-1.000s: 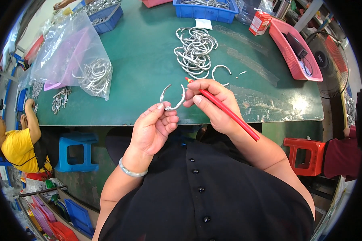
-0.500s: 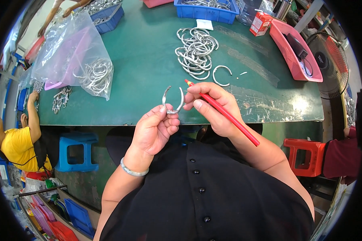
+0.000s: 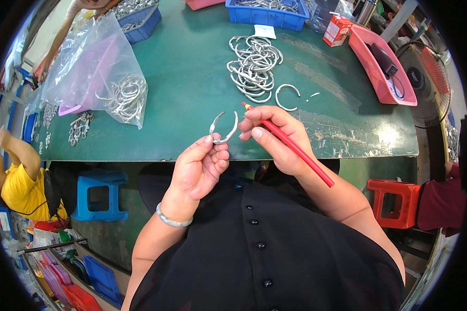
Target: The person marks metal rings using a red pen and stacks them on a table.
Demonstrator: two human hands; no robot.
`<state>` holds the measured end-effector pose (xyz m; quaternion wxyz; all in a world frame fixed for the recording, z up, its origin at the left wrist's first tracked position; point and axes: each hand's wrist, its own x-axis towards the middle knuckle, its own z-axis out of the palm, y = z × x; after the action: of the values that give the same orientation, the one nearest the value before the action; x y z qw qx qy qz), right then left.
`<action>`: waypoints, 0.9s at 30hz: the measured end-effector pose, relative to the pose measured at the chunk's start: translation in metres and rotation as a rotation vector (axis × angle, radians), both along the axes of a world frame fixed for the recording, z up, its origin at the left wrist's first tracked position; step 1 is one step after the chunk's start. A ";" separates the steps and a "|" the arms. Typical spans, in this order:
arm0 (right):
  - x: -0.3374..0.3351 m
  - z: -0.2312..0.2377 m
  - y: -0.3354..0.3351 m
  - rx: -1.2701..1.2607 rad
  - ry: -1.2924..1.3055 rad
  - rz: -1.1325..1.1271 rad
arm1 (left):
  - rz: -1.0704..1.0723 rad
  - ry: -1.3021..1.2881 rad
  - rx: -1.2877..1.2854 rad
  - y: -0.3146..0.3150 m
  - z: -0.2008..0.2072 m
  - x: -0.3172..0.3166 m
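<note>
My left hand (image 3: pixel 198 168) pinches an open silver cuff bangle (image 3: pixel 232 133) near its bottom, the gap pointing up and away from me. In my right hand (image 3: pixel 280 136) lies a red pencil-like tool (image 3: pixel 296 150) with a yellowish band near its tip. The tip stays apart from the bangle, a little to its right. Beyond my hands a heap of silver bangles (image 3: pixel 254 65) rests on the green table (image 3: pixel 187 78). One single bangle (image 3: pixel 278 98) sits by itself to the right of the heap, near small white scraps (image 3: pixel 314 95).
At left, a clear plastic bag (image 3: pixel 111 67) of bangles lies over a pink basket, with small metal pieces (image 3: pixel 81 128) beside it. Blue bins (image 3: pixel 269 18) line the far side. A pink basket (image 3: pixel 381 67) and a fan (image 3: pixel 425 78) stand right. Two co-workers (image 3: pixel 21 181) are at the left.
The bangle has turned slightly in my left fingers; my right hand with the red tool has barely moved. The co-worker in yellow has raised an arm from the table, and the far-left co-worker's arm has shifted.
</note>
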<state>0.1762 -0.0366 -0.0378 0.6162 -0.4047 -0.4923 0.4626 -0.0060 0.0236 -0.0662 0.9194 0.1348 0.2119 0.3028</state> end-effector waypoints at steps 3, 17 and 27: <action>0.000 -0.001 0.000 -0.002 0.012 0.002 | 0.003 0.000 -0.004 0.000 -0.001 0.000; 0.021 0.006 0.023 -0.122 -0.043 -0.080 | 0.140 0.409 0.565 0.003 0.004 0.022; 0.171 0.086 0.176 -0.087 -0.002 -0.528 | 0.170 0.385 0.647 0.035 -0.011 0.028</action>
<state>0.3475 0.1398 0.0487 0.6970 -0.5458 -0.3501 0.3063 0.0217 0.0588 -0.0767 0.7443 0.4541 0.2845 0.3985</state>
